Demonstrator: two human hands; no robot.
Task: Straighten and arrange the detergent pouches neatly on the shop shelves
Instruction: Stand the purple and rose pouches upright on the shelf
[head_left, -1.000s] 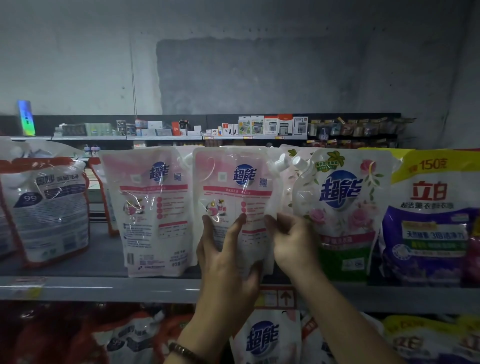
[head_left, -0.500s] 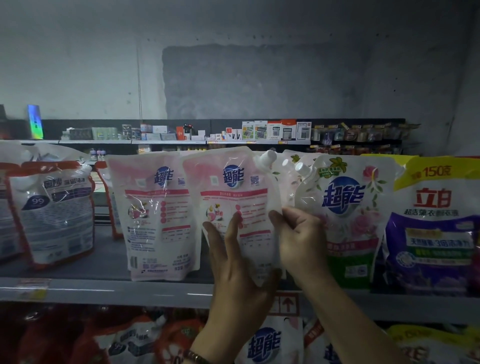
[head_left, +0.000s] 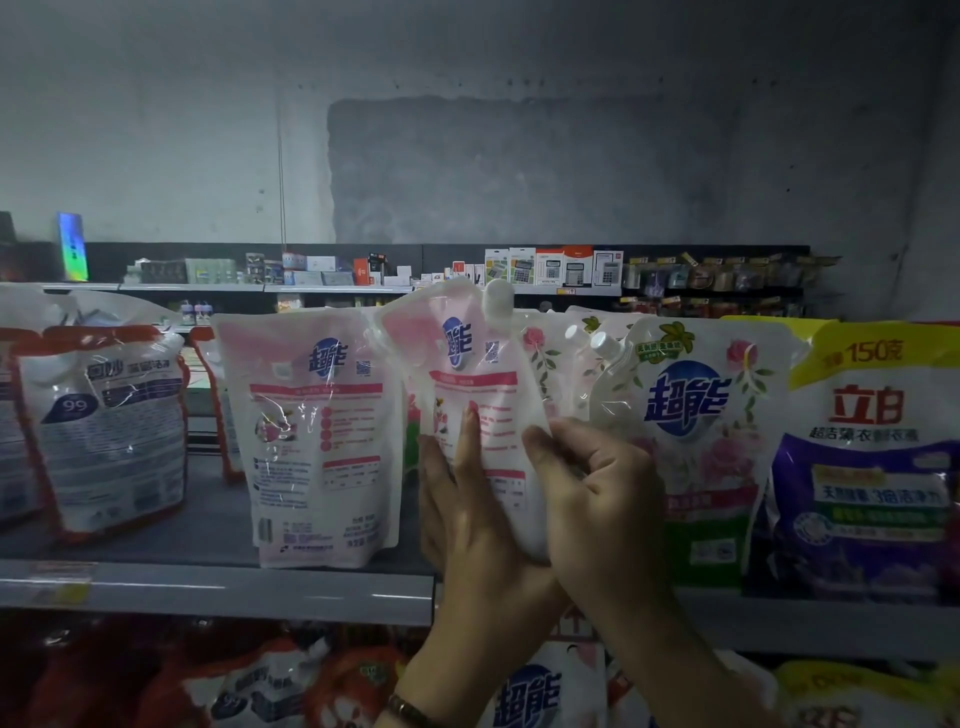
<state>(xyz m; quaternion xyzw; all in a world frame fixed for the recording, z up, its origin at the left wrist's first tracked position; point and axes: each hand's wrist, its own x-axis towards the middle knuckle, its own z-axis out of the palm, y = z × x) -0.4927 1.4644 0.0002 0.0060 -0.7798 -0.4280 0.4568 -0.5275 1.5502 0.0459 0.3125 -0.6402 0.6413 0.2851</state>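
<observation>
Grey shelf (head_left: 208, 587) bearing upright detergent pouches: a floral pouch (head_left: 696, 441) at right and a standing pink pouch (head_left: 322, 441) at left. Between them a second pink pouch (head_left: 467, 374) is held at the shelf front, tilted with its top leaning left and its white cap (head_left: 497, 296) uppermost. The left hand (head_left: 467, 525) is laid against its lower front, fingers nearly straight and pointing upward. The right hand (head_left: 597, 499) is clasped round its right edge, thumb on the front, fingers curled behind.
</observation>
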